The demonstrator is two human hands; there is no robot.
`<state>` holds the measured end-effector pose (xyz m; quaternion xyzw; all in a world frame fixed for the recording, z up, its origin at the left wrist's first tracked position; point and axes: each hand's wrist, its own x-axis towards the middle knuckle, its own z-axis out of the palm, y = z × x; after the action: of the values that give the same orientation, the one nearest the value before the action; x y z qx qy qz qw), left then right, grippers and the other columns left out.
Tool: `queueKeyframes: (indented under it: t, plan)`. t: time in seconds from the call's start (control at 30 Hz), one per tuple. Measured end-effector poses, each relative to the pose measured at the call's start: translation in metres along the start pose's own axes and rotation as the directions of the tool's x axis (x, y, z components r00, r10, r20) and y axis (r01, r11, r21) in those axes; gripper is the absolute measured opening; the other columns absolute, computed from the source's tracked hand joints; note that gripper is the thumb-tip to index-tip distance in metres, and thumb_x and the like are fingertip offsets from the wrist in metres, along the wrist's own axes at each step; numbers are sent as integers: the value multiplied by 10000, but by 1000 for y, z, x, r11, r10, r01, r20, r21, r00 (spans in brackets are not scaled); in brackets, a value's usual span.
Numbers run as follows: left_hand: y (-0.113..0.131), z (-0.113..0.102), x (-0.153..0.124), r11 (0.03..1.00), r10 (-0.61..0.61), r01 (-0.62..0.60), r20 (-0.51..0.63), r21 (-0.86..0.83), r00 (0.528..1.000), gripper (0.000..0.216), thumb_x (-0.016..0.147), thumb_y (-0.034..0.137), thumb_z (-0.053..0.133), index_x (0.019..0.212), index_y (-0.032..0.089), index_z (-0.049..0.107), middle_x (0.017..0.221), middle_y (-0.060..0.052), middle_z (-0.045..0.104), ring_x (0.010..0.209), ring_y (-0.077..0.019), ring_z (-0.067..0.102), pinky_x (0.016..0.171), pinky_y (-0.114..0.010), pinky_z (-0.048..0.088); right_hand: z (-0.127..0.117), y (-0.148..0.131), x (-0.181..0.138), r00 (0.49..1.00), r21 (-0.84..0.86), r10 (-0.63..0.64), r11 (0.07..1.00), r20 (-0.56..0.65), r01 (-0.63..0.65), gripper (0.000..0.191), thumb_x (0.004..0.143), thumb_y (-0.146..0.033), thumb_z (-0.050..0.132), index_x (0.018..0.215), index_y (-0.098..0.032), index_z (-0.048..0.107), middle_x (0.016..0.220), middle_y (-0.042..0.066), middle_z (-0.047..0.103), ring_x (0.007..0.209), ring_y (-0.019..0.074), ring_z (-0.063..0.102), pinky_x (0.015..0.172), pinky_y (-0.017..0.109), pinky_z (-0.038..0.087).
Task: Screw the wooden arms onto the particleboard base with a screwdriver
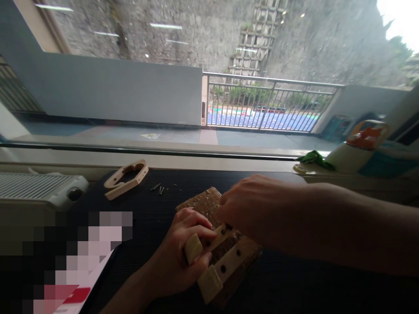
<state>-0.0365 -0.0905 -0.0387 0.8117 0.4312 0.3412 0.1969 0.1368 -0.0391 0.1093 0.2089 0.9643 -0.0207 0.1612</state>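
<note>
On the black worktop, a rough brown rectangular board lies just in front of the person, with two pale wooden strips across it. The upper pale wooden strip and the lower pale wooden strip with round holes lie side by side. Their long axes run from the near left up and away to the right, across the length of the board.

The left hand comes in from below. It is curled tight round the near end of the upper strip, with the fingers wrapped over the top and the strip's cut end showing between them. The right hand reaches in from the right, above the board. Its fingers are bent down and drawn together at the far end of the same strip, right by a hole. I cannot tell whether they pinch anything small, because the tips hide the spot. So each hand is at one end of the strip, and the right hand is nearer the holes.

A few small dark screws lie loose on the worktop beyond the board, up and left of both hands. Farther left is a curved pale wooden cut-out piece. On the sill to the right, a white container with an orange top stands beside a green cloth. Its contents are hidden.
</note>
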Motion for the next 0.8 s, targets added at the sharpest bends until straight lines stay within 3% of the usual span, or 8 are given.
queueKeyframes:
  t: [0.1,0.23,0.37,0.5,0.6,0.8]
  plan:
    - [0,0,0,1000,8,-8,-4,0,1000,279,672,101,570,917,232,606,993,-21,572,998,-196,498,959,-393,344,2,2,6,998,-13,-53,998,21,53,172,674,-27,572,563,-157,594,497,-50,517,420,50,346,458,233,240]
    - [0,0,0,1000,30,-30,-9,-6,1000,274,666,101,573,907,227,607,981,-26,571,990,-198,498,954,-398,349,-4,5,12,998,-88,43,995,42,-39,135,736,-106,552,648,-141,648,553,-3,569,446,69,372,464,241,230]
    - [0,-1,0,999,32,-32,-15,-10,999,289,662,90,567,914,227,602,983,-24,571,987,-197,499,955,-405,343,-7,10,12,988,-69,145,988,50,-141,274,815,-257,479,678,-113,667,559,39,579,454,80,398,465,247,229]
    - [-1,0,0,999,29,-29,-15,-19,999,298,666,93,565,928,231,600,995,-22,567,992,-194,497,950,-401,349,-9,9,5,987,-105,162,982,18,-160,271,789,-339,509,750,-132,681,585,44,594,488,105,445,473,250,239]
    - [0,0,0,1000,28,-28,-19,-14,999,295,664,96,570,926,230,603,1000,-23,566,999,-196,495,957,-402,344,-13,6,0,990,-140,141,980,2,-139,152,733,-248,577,804,-156,675,584,22,594,499,111,456,482,247,244]
    - [0,1,1,1000,16,-16,-16,-19,1000,282,668,105,568,917,232,607,995,-30,573,998,-205,495,957,-411,350,-14,2,-2,999,-68,9,998,36,-7,113,694,-69,571,639,-153,623,530,-25,535,436,64,382,469,234,229]
